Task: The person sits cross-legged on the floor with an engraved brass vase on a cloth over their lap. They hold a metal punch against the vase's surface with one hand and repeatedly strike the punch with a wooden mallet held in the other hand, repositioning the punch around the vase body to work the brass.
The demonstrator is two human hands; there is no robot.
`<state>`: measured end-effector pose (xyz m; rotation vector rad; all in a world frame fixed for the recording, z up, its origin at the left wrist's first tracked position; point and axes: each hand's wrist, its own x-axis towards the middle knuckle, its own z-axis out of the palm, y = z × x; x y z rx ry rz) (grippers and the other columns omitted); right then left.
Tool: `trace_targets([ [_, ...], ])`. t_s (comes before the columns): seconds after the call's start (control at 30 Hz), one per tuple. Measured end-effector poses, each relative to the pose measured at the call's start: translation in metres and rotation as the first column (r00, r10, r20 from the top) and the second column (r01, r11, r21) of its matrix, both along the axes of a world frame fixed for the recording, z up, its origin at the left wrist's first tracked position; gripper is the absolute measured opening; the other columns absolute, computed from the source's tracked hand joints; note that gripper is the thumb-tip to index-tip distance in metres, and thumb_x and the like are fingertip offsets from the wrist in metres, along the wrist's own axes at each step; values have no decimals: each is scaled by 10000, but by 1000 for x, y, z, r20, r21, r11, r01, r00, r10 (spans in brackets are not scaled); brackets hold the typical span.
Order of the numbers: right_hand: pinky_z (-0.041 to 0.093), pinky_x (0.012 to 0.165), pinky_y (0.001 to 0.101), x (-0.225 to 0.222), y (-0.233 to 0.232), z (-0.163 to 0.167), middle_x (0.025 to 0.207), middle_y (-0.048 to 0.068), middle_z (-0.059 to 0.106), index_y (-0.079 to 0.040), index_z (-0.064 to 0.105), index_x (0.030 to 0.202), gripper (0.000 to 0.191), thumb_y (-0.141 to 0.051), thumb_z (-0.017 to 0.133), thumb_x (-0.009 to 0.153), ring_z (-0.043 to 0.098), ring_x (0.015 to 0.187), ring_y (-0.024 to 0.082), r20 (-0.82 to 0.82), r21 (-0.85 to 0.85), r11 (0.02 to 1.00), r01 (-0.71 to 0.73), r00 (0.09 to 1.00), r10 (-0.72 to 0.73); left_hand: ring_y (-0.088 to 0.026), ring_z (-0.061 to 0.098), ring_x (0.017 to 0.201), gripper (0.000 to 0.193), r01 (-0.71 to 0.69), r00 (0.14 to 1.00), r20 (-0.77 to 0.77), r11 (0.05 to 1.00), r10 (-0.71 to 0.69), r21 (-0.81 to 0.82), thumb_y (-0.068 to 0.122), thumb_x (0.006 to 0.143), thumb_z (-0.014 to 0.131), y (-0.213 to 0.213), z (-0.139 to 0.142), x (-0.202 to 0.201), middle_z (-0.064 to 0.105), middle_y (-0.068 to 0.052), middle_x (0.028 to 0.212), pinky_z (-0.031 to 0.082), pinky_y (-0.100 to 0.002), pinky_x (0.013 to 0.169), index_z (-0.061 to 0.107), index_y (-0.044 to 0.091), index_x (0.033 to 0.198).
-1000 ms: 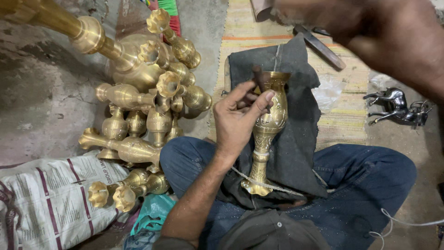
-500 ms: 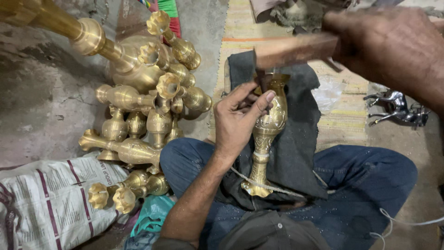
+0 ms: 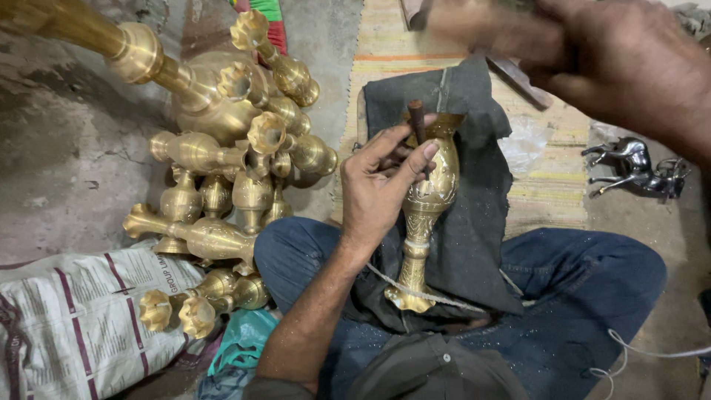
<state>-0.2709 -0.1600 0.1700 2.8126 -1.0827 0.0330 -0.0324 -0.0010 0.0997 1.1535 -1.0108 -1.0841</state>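
Looking down from my head camera, my left hand (image 3: 381,185) sits in the middle of the frame, fingers curled around a thin dark punch (image 3: 418,126) that stands upright, thumb and forefinger pinching it against the neck of a brass vase (image 3: 426,215). The vase lies across my lap on a dark cloth (image 3: 474,237), its flared mouth toward the top of the frame and its foot toward the bottom, near my belly. My right hand (image 3: 615,67) is at the upper right, blurred, closed around the handle of a hammer (image 3: 518,74) whose head I cannot make out. My jeans (image 3: 585,296) fill the lower centre and right. At the upper left and left, a heap of brass vases (image 3: 237,148) lies on the concrete floor (image 3: 59,163). A printed sack (image 3: 67,318) is at the lower left. A small silver horse figure (image 3: 637,167) stands at the right edge, beside a striped woven mat (image 3: 548,185).
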Motion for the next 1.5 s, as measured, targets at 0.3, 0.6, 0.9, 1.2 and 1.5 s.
trace_targets([
  [0.3, 581, 667, 390, 10, -1, 7, 825, 170, 696, 7, 687, 1054, 161, -144, 717, 1101, 707, 774, 228, 447, 360, 928, 97, 855, -263, -97, 727, 867, 338, -61, 998, -6, 996, 60, -58, 94, 1007, 739, 0, -1, -4, 736, -60, 954, 634, -239, 752, 686, -32, 1317],
  [0.6, 598, 678, 362, 17, 4, 18, 814, 129, 701, -50, 660, 1115, 191, -205, 695, 1009, 720, 738, 220, 133, 189, 982, 11, 990, -37, -99, 733, 843, 344, -86, 996, 5, 996, 86, -16, 102, 974, 759, -3, -1, -3, 748, -73, 912, 642, -245, 730, 671, -56, 1267],
  [0.9, 604, 721, 410, 16, 6, 19, 865, 143, 725, -57, 656, 1210, 357, -262, 784, 947, 744, 779, 276, -22, 8, 999, -50, 999, 50, -92, 731, 883, 342, -46, 999, -16, 999, 46, -19, 105, 997, 743, -1, -2, -2, 740, -65, 992, 646, -250, 771, 678, -49, 1295],
  [1.2, 555, 619, 344, 28, 21, -57, 848, 68, 708, -27, 673, 1178, 482, -344, 847, 860, 671, 717, 146, 473, 739, 672, -47, 746, -469, -149, 755, 831, 355, -107, 943, -317, 994, 104, 8, 158, 1008, 732, -8, -21, 3, 748, -71, 944, 617, -244, 695, 673, 3, 1322],
  [1.5, 592, 883, 320, 64, 49, -103, 1106, 114, 748, 15, 648, 1269, 524, -110, 872, 812, 722, 972, 173, 758, 580, 794, -183, 477, -445, -134, 745, 847, 384, -68, 957, -282, 998, 65, 1, 172, 1006, 730, -16, -28, 18, 744, -49, 964, 609, -244, 719, 666, 23, 1354],
])
